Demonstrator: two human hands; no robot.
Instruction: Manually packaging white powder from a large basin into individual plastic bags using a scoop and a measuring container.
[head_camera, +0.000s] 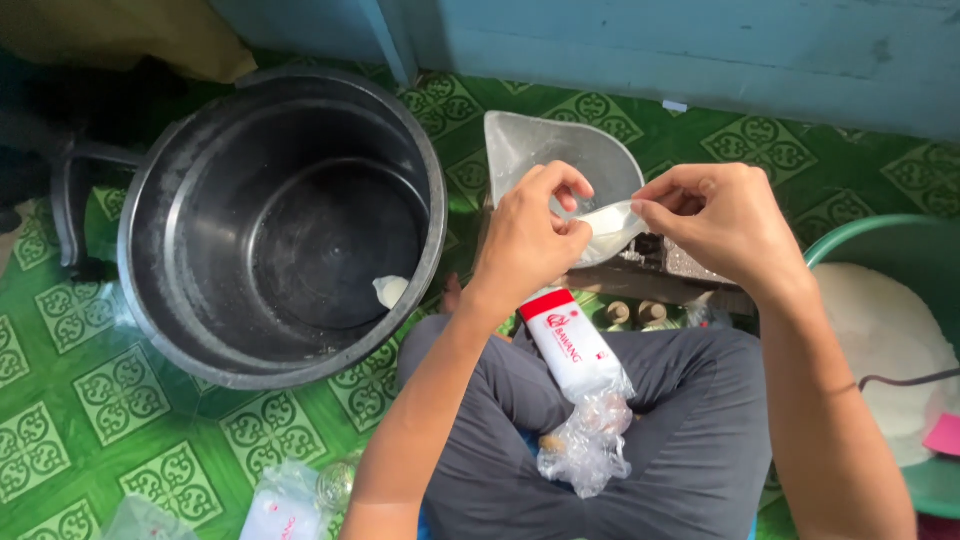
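My left hand (528, 236) and my right hand (722, 222) both pinch the top of a small clear plastic bag (610, 228) with white filling, held in front of me above a clear plastic jug (540, 150). A long clear plastic packet with a red and white label (572, 345) lies across my lap on grey trousers, its crumpled end toward my knees. To the left stands a large black pot (150, 220) with one small white bag (391, 291) lying inside on its bottom.
A green basin (880, 240) with white powder stands at right, a pink scrap at its edge. The floor is green patterned vinyl (70, 400). More clear bags (285, 505) lie at bottom left. A blue wall (700, 50) runs behind.
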